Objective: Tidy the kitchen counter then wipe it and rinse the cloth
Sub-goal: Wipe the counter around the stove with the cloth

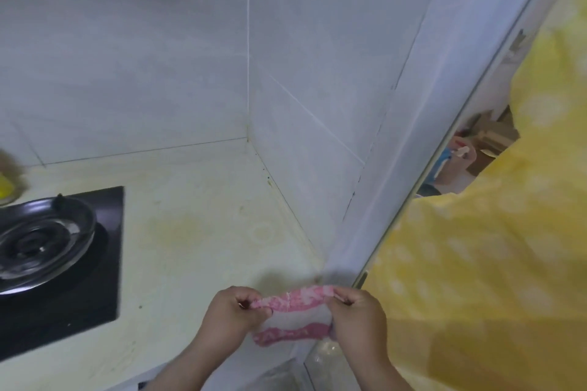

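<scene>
The cloth (293, 300) is small, white in the middle with a pink patterned band along its upper edge and another along its lower edge. It is at 6 o'clock in the view, stretched in the air between the two hands, just in front of the near edge of the counter (197, 232).

The left hand (232, 311) pinches the left end of the upper band with the thumb and curled fingers. The right hand (355, 316) pinches the right end in the same way, and its lower fingers also seem to touch the lower band. Both forearms come up from the bottom edge, and the backs of the hands face the camera.

The counter is pale cream with yellowish stains. At 8 o'clock a black gas stove (104, 263) is set in it, with a round metal burner (41, 241). At 9 o'clock, at the frame edge, is a blurred yellow thing (4, 189) that I cannot identify. White wall tiles (158, 57) fill the upper part. From 2 to 5 o'clock hangs a yellow curtain (476, 263) with pale dots; through a gap in it cardboard boxes (490, 136) are visible.
</scene>
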The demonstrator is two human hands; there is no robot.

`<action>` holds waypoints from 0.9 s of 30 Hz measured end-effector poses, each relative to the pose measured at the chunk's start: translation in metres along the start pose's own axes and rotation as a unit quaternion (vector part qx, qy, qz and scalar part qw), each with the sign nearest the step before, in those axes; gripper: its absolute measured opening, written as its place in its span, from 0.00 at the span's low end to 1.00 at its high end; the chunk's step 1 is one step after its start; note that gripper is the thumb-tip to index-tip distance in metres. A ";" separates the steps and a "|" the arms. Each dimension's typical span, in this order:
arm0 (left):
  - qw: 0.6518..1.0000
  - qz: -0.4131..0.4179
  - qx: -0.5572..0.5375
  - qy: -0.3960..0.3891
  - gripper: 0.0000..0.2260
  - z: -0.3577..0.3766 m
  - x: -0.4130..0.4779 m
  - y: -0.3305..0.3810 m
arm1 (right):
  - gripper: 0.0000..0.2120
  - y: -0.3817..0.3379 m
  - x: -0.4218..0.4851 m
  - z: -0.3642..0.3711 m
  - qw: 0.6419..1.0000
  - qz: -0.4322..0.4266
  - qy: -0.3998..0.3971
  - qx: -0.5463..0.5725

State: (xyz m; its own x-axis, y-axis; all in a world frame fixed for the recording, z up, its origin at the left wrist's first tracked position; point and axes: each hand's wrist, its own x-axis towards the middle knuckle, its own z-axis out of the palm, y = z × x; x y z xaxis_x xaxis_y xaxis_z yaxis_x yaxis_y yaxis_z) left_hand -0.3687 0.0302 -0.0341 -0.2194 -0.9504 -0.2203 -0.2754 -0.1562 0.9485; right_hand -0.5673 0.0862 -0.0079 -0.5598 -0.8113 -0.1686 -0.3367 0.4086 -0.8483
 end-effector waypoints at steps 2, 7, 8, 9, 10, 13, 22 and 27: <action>0.999 -0.022 -0.023 0.029 0.11 0.009 0.015 -0.005 | 0.07 0.004 0.020 0.007 1.000 0.000 -0.004 -0.009; 0.991 -0.092 -0.053 0.085 0.10 0.019 0.047 -0.019 | 0.12 0.015 0.057 0.036 0.999 0.001 -0.018 -0.044; 0.990 -0.097 -0.043 0.093 0.12 0.019 0.054 -0.022 | 0.12 0.015 0.062 0.043 0.998 -0.009 -0.031 -0.053; 0.989 -0.100 -0.030 0.102 0.13 0.018 0.060 -0.026 | 0.12 0.014 0.066 0.049 0.997 -0.022 -0.052 -0.058; 0.989 -0.102 -0.018 0.110 0.14 0.017 0.067 -0.029 | 0.12 0.013 0.070 0.055 0.995 -0.033 -0.079 -0.058; 0.986 -0.102 0.011 0.129 0.11 0.014 0.083 -0.034 | 0.20 0.009 0.078 0.072 0.988 0.003 -0.149 -0.048; 0.988 -0.040 0.107 0.105 0.06 0.013 0.082 -0.051 | 0.33 0.019 0.097 0.094 0.969 0.005 -0.218 -0.116; 0.987 -0.031 0.120 0.105 0.03 0.010 0.058 -0.057 | 0.21 0.031 0.095 0.097 0.958 -0.120 -0.171 -0.194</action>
State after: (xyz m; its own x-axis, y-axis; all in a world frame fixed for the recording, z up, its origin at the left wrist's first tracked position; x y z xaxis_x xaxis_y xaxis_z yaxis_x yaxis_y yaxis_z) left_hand -0.3753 -0.0132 -0.1032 -0.0033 -0.9798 -0.2002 -0.5008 -0.1716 0.8484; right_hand -0.5578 -0.0190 -0.0993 -0.1713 -0.9641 -0.2028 -0.7187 0.2631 -0.6436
